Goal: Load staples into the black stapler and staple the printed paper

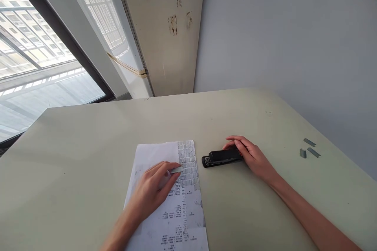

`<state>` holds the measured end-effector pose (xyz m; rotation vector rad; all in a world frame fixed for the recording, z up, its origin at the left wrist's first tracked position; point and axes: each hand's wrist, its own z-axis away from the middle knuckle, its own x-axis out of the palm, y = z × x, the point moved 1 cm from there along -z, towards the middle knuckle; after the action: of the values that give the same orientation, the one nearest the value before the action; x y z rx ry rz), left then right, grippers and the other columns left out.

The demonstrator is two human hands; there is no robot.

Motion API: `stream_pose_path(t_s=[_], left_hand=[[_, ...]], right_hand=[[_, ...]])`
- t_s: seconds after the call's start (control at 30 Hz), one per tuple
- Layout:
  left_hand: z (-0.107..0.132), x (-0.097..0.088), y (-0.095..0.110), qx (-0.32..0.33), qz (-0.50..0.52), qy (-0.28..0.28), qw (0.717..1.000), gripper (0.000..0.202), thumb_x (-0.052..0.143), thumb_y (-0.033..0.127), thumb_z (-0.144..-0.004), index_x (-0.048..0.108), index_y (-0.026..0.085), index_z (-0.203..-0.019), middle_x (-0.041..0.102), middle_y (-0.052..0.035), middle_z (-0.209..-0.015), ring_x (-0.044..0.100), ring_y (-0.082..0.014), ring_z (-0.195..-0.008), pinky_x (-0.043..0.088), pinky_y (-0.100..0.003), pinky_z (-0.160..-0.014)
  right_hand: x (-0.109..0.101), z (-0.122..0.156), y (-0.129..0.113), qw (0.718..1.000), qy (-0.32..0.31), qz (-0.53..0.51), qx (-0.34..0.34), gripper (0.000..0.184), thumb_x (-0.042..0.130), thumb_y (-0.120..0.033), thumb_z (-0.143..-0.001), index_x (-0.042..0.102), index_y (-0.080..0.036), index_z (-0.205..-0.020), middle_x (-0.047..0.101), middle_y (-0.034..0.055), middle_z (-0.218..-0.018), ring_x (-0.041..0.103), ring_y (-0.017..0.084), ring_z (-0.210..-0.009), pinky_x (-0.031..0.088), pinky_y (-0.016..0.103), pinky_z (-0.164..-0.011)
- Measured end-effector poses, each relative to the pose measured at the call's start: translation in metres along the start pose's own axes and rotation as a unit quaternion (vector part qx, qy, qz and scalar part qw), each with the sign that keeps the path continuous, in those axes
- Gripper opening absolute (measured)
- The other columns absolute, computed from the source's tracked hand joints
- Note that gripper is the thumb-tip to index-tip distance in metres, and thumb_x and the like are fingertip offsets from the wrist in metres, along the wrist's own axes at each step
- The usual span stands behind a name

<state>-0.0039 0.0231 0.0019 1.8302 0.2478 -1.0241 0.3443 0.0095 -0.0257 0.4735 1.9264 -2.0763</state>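
Over the sheets of paper (185,215), my left hand (156,184) pinches a small grey strip of staples (176,170) between thumb and fingers. Rows of small dark marks, which look like staples, cover the paper's upper right edge. A black stapler (224,156) lies on the table just right of the paper, its front end pointing left. My right hand (249,155) is closed around the stapler's rear end, with thumb and fingers on it; part of that end is hidden by the hand.
Several loose grey staple strips (309,142) lie on the pale table (88,164) at the right, near its edge. Behind the table stand a stained cream panel (165,47) and a grey-blue wall (279,39). A glass window (35,55) is at the left.
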Motion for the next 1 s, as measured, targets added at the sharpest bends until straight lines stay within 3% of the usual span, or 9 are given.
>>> stream_pose_path(t_s=[0.13, 0.3, 0.57, 0.77, 0.9, 1.0], left_hand=[[-0.009, 0.008, 0.022, 0.112, -0.029, -0.03, 0.993, 0.02, 0.053, 0.029, -0.109, 0.065, 0.026, -0.124, 0.072, -0.0069, -0.126, 0.072, -0.0227, -0.109, 0.059, -0.038, -0.093], [-0.025, 0.023, 0.044, 0.181, -0.079, -0.046, 0.979, 0.019, 0.052, 0.026, -0.108, 0.068, 0.024, -0.117, 0.068, -0.0097, -0.138, 0.073, -0.0255, -0.107, 0.06, -0.043, -0.091], [-0.03, 0.036, 0.045, 0.18, -0.101, -0.038, 0.978, 0.018, 0.052, 0.025, -0.108, 0.067, 0.023, -0.118, 0.066, -0.011, -0.14, 0.071, -0.0264, -0.107, 0.06, -0.046, -0.092], [-0.026, 0.036, 0.039, 0.156, -0.07, -0.03, 0.985, 0.018, 0.053, 0.026, -0.107, 0.067, 0.025, -0.118, 0.064, -0.0105, -0.141, 0.071, -0.0256, -0.111, 0.06, -0.045, -0.095], [-0.031, 0.04, 0.041, 0.132, -0.042, -0.018, 0.99, 0.017, 0.055, 0.028, -0.107, 0.068, 0.025, -0.117, 0.061, -0.0109, -0.147, 0.069, -0.0267, -0.117, 0.059, -0.047, -0.099], [-0.039, 0.047, 0.046, 0.139, -0.043, -0.017, 0.989, 0.016, 0.057, 0.03, -0.106, 0.071, 0.025, -0.113, 0.064, -0.0108, -0.14, 0.065, -0.0286, -0.123, 0.057, -0.049, -0.102]], right_hand=[[0.001, 0.0, -0.002, 1.0, -0.001, 0.002, -0.004, 0.043, 0.038, -0.058, -0.108, 0.065, -0.03, -0.127, 0.08, 0.0043, -0.107, 0.07, 0.025, -0.091, 0.055, 0.039, -0.084], [0.001, 0.0, -0.004, 1.0, -0.001, 0.013, -0.005, 0.044, 0.037, -0.06, -0.108, 0.066, -0.03, -0.124, 0.079, 0.0037, -0.106, 0.065, 0.023, -0.078, 0.054, 0.039, -0.079], [0.001, -0.001, -0.003, 1.0, 0.0, 0.014, -0.016, 0.044, 0.035, -0.059, -0.109, 0.066, -0.029, -0.12, 0.08, 0.0037, -0.106, 0.068, 0.023, -0.083, 0.054, 0.038, -0.081], [0.003, -0.002, 0.001, 1.0, 0.0, -0.004, -0.025, 0.044, 0.034, -0.059, -0.109, 0.063, -0.029, -0.123, 0.08, 0.0056, -0.109, 0.072, 0.026, -0.101, 0.055, 0.041, -0.091], [0.003, 0.0, 0.0, 1.0, 0.005, 0.01, -0.016, 0.044, 0.033, -0.06, -0.109, 0.064, -0.03, -0.121, 0.08, 0.0047, -0.108, 0.071, 0.026, -0.096, 0.055, 0.04, -0.087], [0.002, 0.001, -0.002, 1.0, 0.01, 0.014, -0.01, 0.045, 0.033, -0.061, -0.109, 0.064, -0.03, -0.119, 0.08, 0.0045, -0.109, 0.07, 0.025, -0.09, 0.054, 0.04, -0.085]])
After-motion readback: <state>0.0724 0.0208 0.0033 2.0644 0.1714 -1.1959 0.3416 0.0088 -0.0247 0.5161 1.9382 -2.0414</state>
